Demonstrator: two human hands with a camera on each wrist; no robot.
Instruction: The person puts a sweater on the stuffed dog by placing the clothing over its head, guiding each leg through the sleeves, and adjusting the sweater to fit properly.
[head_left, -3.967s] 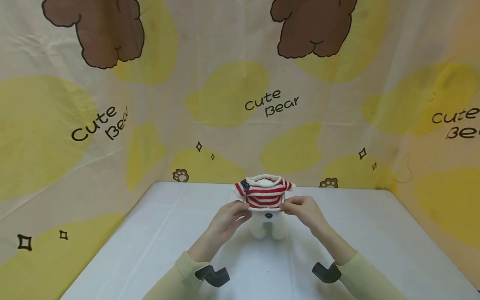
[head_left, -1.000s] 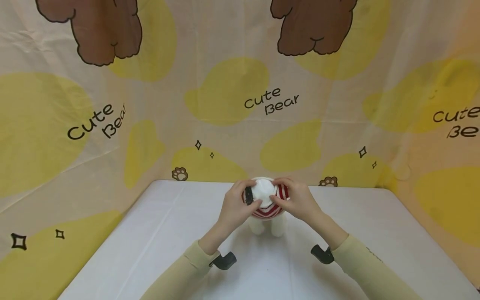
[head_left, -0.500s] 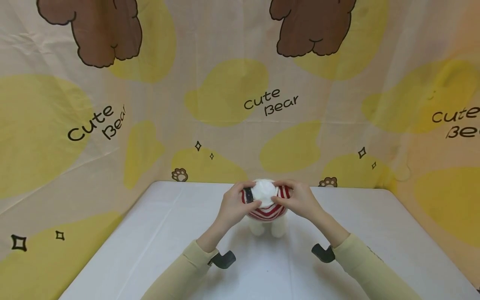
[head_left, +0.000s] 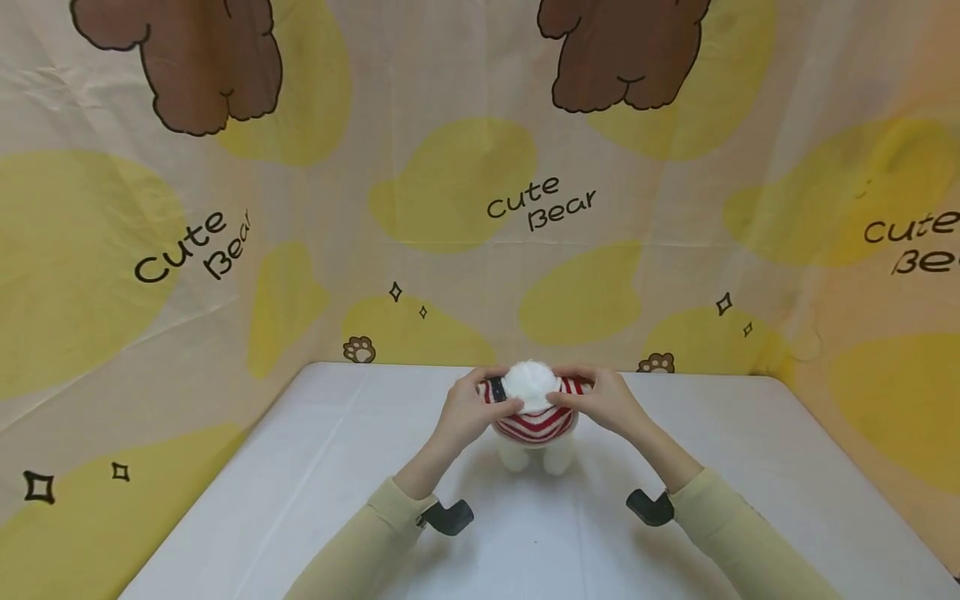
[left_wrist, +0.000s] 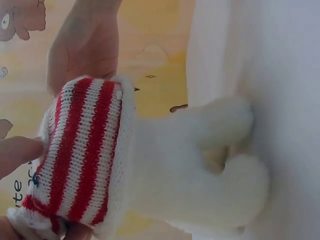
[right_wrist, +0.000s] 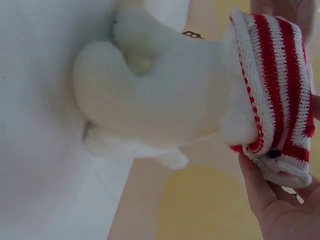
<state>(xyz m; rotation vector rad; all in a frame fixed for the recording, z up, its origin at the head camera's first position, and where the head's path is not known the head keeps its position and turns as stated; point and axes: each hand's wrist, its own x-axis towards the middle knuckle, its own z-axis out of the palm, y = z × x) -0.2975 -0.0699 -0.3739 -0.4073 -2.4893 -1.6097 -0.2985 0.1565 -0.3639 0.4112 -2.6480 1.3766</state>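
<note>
A white plush toy (head_left: 531, 386) stands upright on the table, a red-and-white striped knit sweater (head_left: 534, 429) around its upper part. The rounded white top pokes out through the sweater's neck opening. My left hand (head_left: 465, 414) grips the collar on the left by a dark patch, thumb in front and fingers behind. On the other side my right hand (head_left: 609, 405) holds the collar the same way. In the left wrist view, the plush body (left_wrist: 165, 165) and legs show bare below the rolled hem. The right wrist view shows a buttoned sleeve or edge of the sweater (right_wrist: 280, 75) between fingers.
The white table (head_left: 360, 467) reaches back to a fabric backdrop (head_left: 450, 192) printed with bears and lettering. A black wrist mount (head_left: 450, 518) juts from the left cuff, another black mount (head_left: 651, 507) from the right.
Four seconds ago both hands pinched the sweater's lower hem; now they hold the collar. Over the last second the collar has slid slightly down and apart, exposing more of the white top.
</note>
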